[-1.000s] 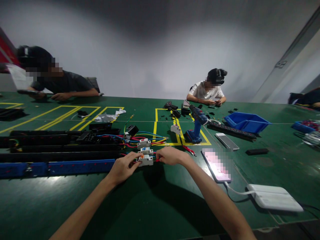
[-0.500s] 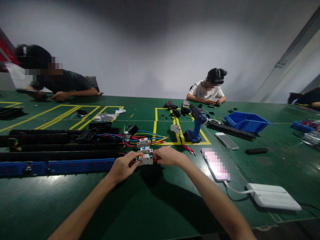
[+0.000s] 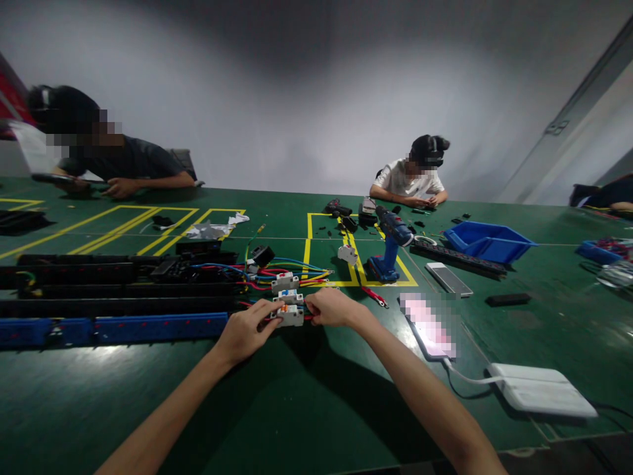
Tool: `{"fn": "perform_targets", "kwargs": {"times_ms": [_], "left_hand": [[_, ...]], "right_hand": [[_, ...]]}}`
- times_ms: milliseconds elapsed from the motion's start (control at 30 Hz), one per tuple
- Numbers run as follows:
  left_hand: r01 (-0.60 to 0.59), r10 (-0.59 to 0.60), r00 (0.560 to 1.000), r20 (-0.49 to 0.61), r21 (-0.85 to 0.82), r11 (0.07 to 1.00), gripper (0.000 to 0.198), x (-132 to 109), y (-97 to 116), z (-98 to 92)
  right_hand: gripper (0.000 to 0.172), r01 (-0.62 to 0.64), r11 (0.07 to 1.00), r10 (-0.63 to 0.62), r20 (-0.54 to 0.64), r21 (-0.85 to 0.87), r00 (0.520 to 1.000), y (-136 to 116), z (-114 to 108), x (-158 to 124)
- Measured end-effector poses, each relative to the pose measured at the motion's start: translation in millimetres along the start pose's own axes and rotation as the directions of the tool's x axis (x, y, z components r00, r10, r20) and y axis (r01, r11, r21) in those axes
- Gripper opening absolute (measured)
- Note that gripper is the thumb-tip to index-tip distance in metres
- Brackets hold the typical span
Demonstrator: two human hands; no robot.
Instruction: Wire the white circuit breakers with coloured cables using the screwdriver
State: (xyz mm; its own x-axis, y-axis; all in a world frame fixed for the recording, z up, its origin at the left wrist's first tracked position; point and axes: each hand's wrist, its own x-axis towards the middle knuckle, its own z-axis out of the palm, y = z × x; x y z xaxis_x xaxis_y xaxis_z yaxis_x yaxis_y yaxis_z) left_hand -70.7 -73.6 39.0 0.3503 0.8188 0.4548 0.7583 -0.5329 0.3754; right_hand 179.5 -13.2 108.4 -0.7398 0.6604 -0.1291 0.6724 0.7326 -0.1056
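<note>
My left hand is closed on the left side of a grey circuit breaker with an orange lever. At its right end my right hand has its fingers bent together around a red wire. Just behind stands another breaker with a blue lever, and beyond it one with a red mark. Red, blue and yellow-green wires run behind them. Left of my hands lie a blue socket strip and several black strips.
A blue cordless drill stands on the green table beside a loose breaker. To the right are a lit phone, a white power bank, a grey phone and a blue bin. Two people sit opposite.
Both hands stay at the same breaker, with only very slight shifts of the fingers. The person at the left has raised a dark object a little.
</note>
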Motion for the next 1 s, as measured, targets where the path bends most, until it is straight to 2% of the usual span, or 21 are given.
{"fn": "perform_targets", "kwargs": {"times_ms": [100,200,400,733,1000], "left_hand": [[0.008,-0.008,1.000,0.000,0.017,1.000,0.036,-0.1,2.4,-1.0],[-0.003,0.004,1.000,-0.015,0.068,0.998,0.036,-0.2,5.5,-1.3],[-0.038,0.042,0.999,-0.027,0.131,0.991,0.038,-0.4,7.0,-1.3],[-0.009,0.007,1.000,0.012,0.139,0.990,0.042,-0.1,2.8,-1.6],[0.049,-0.046,0.998,-0.035,0.094,0.994,0.045,-1.2,6.6,-0.8]], "right_hand": [[0.012,-0.014,1.000,0.014,-0.024,0.012,1.000,7.9,-7.7,-4.0],[0.014,-0.104,0.995,0.103,-0.066,-0.010,0.992,21.1,-13.5,-8.3],[0.018,-0.258,0.964,0.255,-0.049,-0.062,0.966,40.4,-6.5,-8.5],[0.024,-0.243,0.969,0.243,-0.007,-0.041,0.970,38.8,5.5,-2.1],[0.024,-0.265,0.964,0.266,0.024,-0.035,0.964,42.1,-11.7,-10.1]]}}
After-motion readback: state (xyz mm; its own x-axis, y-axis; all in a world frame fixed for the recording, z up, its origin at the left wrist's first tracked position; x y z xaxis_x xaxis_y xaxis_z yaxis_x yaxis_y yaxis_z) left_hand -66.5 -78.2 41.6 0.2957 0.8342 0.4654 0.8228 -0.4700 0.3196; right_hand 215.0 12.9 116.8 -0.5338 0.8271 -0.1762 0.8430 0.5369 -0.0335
